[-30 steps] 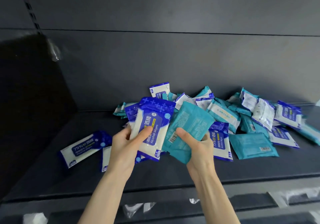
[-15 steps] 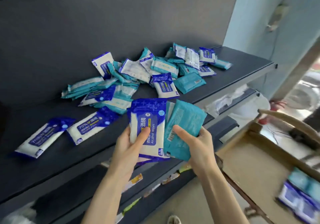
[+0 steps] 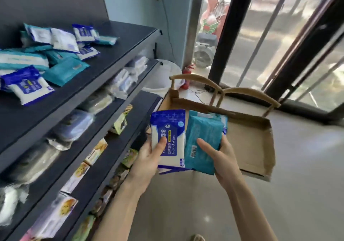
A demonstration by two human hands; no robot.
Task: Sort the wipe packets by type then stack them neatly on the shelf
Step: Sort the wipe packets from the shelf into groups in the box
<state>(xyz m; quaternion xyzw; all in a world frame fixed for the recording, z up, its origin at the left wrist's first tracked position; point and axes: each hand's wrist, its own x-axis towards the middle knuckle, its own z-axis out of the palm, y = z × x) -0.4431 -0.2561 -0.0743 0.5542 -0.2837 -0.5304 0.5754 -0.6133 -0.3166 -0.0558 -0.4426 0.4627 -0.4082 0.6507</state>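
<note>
Blue-and-white alcohol wipes packet [image 3: 170, 138], upright, label facing the camera, gripped in left hand [image 3: 149, 158], thumb on its front. More blue packet edges show behind and below it. Teal packet [image 3: 202, 144], barcode side up, slightly tilted, held in right hand [image 3: 221, 157], touching the blue one's right edge. A further packet edge shows behind it. Both held in the air, well right of the shelf [image 3: 119, 41]. Loose pile of mixed packets [image 3: 46, 54] on the top shelf, unsorted, overlapping. Blue-and-white shelf packet [image 3: 26, 86] at the front edge, flat teal shelf packet [image 3: 65, 71] just beside it.
</note>
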